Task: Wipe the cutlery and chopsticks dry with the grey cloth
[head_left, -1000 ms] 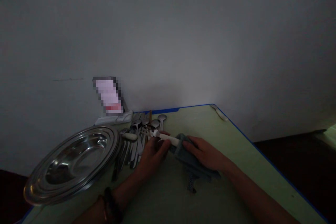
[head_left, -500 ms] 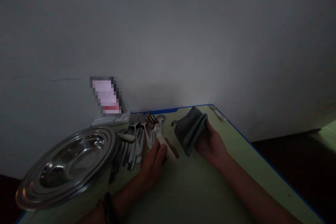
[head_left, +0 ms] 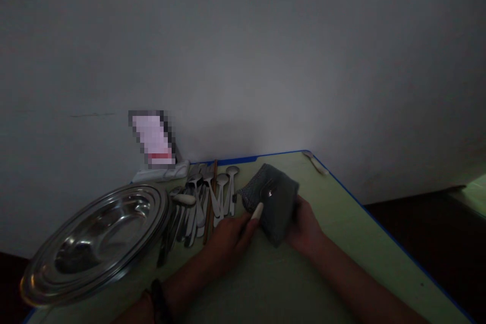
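My left hand (head_left: 231, 235) is closed round the pale handle of a fork (head_left: 257, 211). The fork's metal head lies over a grey cloth (head_left: 281, 207). My right hand (head_left: 306, 228) holds that cloth from its right side, with the fingers hidden behind it. Left of my left hand lies a group of cutlery: several metal spoons (head_left: 222, 180), forks and knives, with brown chopsticks (head_left: 214, 177) among them. One pale-handled piece (head_left: 184, 199) rests across the others.
A stack of oval metal dishes (head_left: 155, 195) stands at the table's left. Behind it, a blurred-out phone (head_left: 152, 136) leans on the wall above a folded white cloth (head_left: 163, 172). Another pale-handled utensil (head_left: 317, 164) lies at the far right corner of the green table (head_left: 364, 248).
My left hand has brought the fork rightward, its head now against the cloth. My right hand has opened the cloth out flatter and lowered it slightly.
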Available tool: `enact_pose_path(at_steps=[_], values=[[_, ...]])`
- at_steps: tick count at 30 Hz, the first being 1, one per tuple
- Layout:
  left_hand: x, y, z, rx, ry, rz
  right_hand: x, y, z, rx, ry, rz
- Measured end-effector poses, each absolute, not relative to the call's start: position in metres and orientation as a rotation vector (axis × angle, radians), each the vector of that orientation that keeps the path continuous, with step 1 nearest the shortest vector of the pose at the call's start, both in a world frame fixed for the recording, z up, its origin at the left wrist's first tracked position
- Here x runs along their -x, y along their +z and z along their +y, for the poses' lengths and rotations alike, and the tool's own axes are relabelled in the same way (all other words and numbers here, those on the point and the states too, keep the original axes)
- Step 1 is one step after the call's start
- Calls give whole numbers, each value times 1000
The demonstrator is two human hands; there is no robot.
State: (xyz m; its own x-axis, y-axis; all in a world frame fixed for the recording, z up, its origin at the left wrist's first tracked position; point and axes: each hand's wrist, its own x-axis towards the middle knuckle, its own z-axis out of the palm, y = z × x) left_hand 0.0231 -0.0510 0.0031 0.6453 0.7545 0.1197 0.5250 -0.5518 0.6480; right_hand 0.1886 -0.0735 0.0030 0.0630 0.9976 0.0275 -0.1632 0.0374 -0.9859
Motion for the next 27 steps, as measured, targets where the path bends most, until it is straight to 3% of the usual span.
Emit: enact_pose_path(at_steps=[5,15,23,27], values=[[-20,1,-50,-2324,468,930,-180,-4,-72,1005,1420,-636],[-22,6,-54,-2392,394,961,-200,12,-71,1536,676,-1237],[-20,7,-53,-2309,437,948,-200,-4,-65,1389,1031,-1075],[-20,5,-53,-2360,380,983,-198,-9,-64,1260,825,-1191]])
